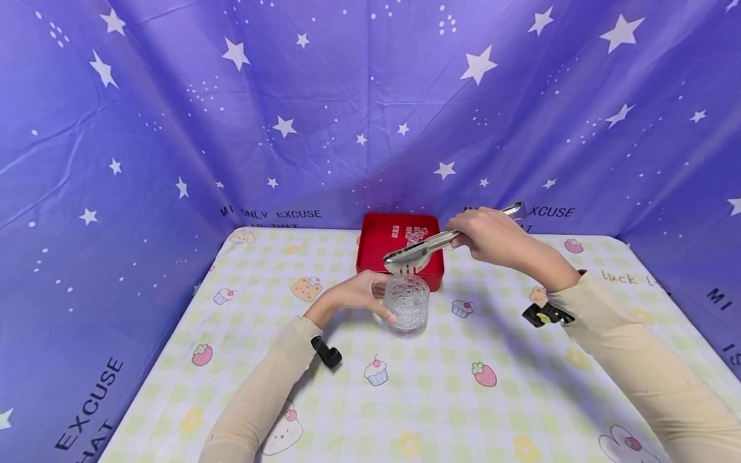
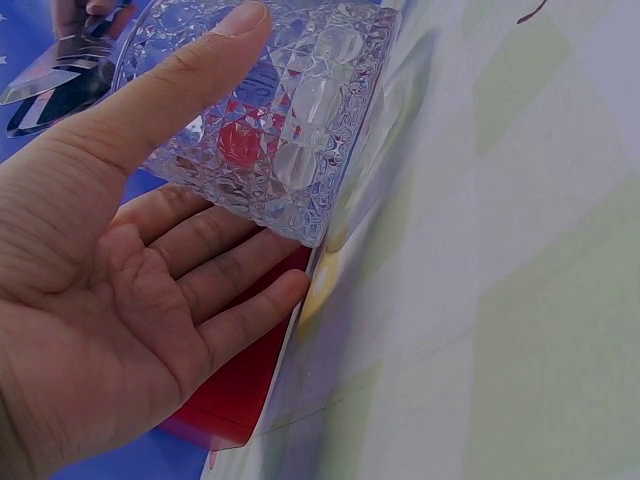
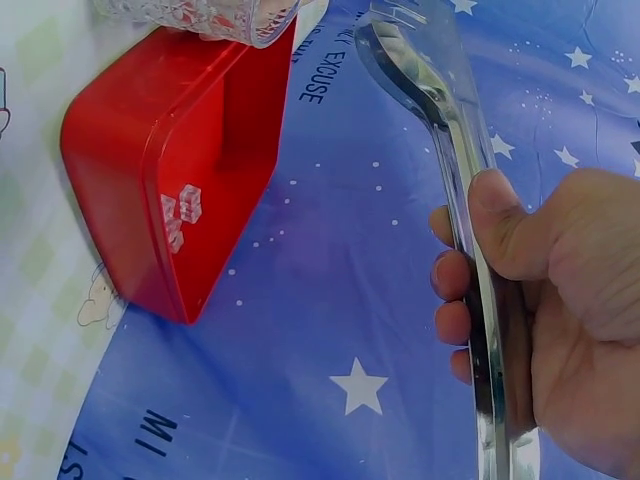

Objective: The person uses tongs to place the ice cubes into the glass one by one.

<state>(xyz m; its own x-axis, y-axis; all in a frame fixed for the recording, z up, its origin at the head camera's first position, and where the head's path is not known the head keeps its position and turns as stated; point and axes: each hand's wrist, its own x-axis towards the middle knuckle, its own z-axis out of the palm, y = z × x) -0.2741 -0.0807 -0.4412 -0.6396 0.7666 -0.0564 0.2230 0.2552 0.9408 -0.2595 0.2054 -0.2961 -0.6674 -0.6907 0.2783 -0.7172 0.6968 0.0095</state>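
A clear, faceted glass (image 1: 408, 312) stands on the table, and my left hand (image 1: 361, 294) holds its left side. In the left wrist view the thumb (image 2: 190, 85) lies along one side of the glass, with the fingers spread on the other. My right hand (image 1: 489, 236) grips metal serving tongs (image 3: 465, 190) around their arms. Their tips, one spoon-like and one with fork tines, hang just over the glass's mouth. Whether anything sits between the tips is hard to see. Behind the glass is a red tray (image 1: 373, 254) with several small clear cubes (image 1: 415, 235) in it.
A pale checked tablecloth (image 1: 324, 411) printed with cupcakes, strawberries and flowers covers the table. Purple star-patterned curtains (image 1: 370, 128) stand behind and at both sides. The red tray sits near the table's back edge, close behind the glass.
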